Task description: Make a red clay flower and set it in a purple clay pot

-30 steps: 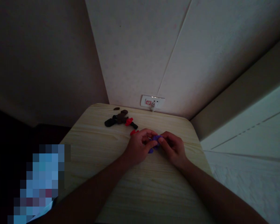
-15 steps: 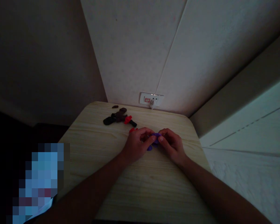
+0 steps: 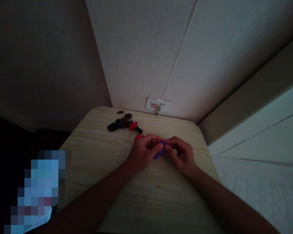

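Observation:
Between the thumbs and fingers of my left hand (image 3: 142,151) and my right hand (image 3: 182,154) is a small purple piece of what looks like modelling clay (image 3: 163,150). Both hands are closed on it, low over the table. Another purple lump (image 3: 156,156) lies just below my left thumb. A red piece (image 3: 139,137) shows in part behind my left hand's knuckles. Farther back and left sits a cluster of dark brown lumps (image 3: 126,122), with a black piece (image 3: 112,126) on its left, a red piece (image 3: 133,125) and another black piece (image 3: 138,130) on its right.
The pale wooden table (image 3: 100,152) has rounded corners and stands against the wall. A wall socket (image 3: 158,104) with a plug in it is just above the back edge. Blurred-out blue squares (image 3: 41,182) cover something at the lower left. White furniture (image 3: 263,130) stands on the right.
The purple piece has turned or tilted between my fingers, and more of it shows below the thumbs. My right hand has shifted slightly. The pieces at the back lie as before.

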{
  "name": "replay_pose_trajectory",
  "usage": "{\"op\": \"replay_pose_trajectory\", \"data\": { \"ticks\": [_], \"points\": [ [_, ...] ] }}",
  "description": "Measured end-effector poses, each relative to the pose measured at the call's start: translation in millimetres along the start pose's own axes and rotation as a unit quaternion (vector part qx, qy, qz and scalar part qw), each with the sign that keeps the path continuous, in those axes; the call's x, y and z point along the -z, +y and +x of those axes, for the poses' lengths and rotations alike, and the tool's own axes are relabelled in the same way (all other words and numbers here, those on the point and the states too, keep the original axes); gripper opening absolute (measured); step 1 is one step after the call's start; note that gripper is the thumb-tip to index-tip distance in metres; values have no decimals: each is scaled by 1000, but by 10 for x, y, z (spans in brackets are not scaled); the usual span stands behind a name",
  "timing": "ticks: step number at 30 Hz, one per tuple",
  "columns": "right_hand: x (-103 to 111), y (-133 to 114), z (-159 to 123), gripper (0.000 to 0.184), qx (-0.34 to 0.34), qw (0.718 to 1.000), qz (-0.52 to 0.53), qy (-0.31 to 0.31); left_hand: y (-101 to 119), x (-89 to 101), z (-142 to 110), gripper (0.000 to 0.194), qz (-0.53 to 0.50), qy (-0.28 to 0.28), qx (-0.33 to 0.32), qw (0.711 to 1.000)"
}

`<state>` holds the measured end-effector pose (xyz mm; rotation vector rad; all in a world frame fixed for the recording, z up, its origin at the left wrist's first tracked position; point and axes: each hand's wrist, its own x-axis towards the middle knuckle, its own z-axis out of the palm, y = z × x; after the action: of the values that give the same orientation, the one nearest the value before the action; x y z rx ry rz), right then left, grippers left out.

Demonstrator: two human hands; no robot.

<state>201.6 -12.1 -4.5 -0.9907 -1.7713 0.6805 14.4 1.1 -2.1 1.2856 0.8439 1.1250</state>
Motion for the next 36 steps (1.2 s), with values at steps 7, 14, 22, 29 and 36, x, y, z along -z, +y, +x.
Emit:
{"op": "replay_pose_trajectory", "data": {
  "ticks": [7,14,22,29,36],
  "points": [
    [-14,8,-6,17,17,1000,-18,-1,69,-9,5,37,-17,39,-9,999],
    [-34,-5,-19,18,-20,1000,2,-3,52,-21,-3,29,-20,38,-18,999],
    [-31,-45,-19,15,-16,1000,-2,-12,27,-21,1,26,-4,33,-31,999],
    [-65,-43,-32,8,-15,993,33,112,-72,-30,-20,23,41,-24,-15,999],
    [-46,-14,-55,2,-20,996,36,77,-34,-22,-29,19,80,-34,-24,996]
  ]
}}
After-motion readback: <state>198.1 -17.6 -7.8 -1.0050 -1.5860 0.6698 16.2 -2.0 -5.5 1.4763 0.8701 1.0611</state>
